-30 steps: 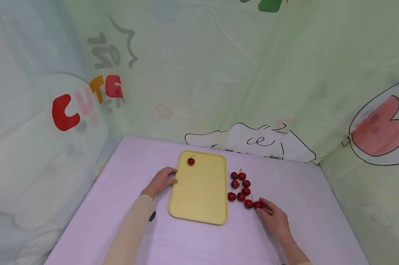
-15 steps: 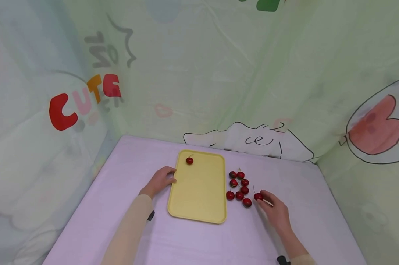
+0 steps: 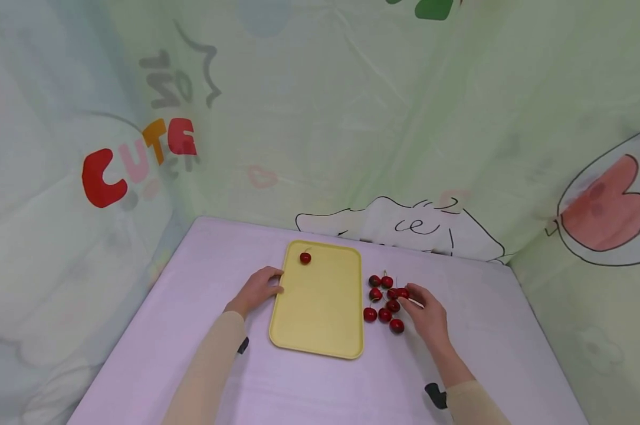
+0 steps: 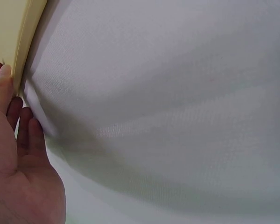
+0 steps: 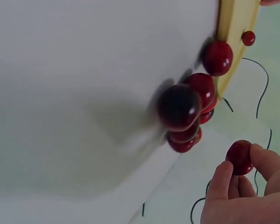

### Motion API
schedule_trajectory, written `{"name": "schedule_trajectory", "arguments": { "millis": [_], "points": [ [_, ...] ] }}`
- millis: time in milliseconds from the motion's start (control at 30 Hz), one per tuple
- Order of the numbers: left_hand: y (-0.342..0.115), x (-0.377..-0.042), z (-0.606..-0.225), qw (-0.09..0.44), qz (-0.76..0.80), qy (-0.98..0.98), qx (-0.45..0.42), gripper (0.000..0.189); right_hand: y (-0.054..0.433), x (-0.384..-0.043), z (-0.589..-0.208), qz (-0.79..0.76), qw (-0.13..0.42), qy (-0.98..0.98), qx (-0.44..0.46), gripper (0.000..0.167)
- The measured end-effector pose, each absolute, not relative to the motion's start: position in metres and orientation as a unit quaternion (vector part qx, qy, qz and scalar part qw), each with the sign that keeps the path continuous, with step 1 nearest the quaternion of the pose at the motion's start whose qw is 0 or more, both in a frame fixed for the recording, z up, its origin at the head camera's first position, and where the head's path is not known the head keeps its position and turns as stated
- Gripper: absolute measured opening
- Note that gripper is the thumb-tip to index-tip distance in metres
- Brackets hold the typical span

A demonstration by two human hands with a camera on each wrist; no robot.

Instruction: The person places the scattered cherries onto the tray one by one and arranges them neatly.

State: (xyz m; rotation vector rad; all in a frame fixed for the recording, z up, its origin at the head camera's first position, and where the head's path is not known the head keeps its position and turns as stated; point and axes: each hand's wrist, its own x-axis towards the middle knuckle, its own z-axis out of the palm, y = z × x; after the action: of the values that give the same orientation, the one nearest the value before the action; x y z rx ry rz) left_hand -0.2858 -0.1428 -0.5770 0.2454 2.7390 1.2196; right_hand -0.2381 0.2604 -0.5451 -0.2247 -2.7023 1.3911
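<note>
My right hand (image 3: pixel 427 313) pinches a dark red cherry (image 5: pixel 240 157) between thumb and fingertips, its thin stem pointing up in the head view. That cherry overlaps the right side of a loose group of several cherries (image 3: pixel 385 315) lying on the table. A yellow rectangular tray (image 3: pixel 317 319) lies left of the group, with a single cherry (image 3: pixel 305 258) near its far left corner. My left hand (image 3: pixel 257 290) holds the tray's left edge, thumb and forefinger at the rim in the left wrist view, the other fingers beside the outer wall.
A pale lilac cloth covers the table (image 3: pixel 320 392). Printed curtains (image 3: pixel 309 118) hang along its back and sides. The nearest tray edge sits right beside the leftmost cherries.
The right hand has picked up the cherry at the near right end of the group, raised it, and carried it away from me and leftward. The left hand stays at the tray.
</note>
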Motion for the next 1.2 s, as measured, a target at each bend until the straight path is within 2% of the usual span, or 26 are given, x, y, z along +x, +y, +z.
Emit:
{"name": "schedule_trajectory", "arguments": {
  "millis": [500, 867, 1200],
  "points": [
    [-0.144, -0.291, -0.582, 0.057, 0.400, 0.910, 0.094, 0.045, 0.213, -0.271, -0.543, 0.474, 0.065, -0.874, -0.078, 0.055],
    [-0.144, -0.289, -0.581, 0.060, 0.402, 0.909, 0.091, 0.044, 0.182, -0.301, -0.546, 0.510, 0.004, -0.856, -0.083, 0.049],
    [-0.143, -0.286, -0.579, 0.061, 0.405, 0.909, 0.081, 0.044, 0.148, -0.321, -0.559, 0.494, 0.011, -0.869, -0.019, 0.044]
  ]
}}
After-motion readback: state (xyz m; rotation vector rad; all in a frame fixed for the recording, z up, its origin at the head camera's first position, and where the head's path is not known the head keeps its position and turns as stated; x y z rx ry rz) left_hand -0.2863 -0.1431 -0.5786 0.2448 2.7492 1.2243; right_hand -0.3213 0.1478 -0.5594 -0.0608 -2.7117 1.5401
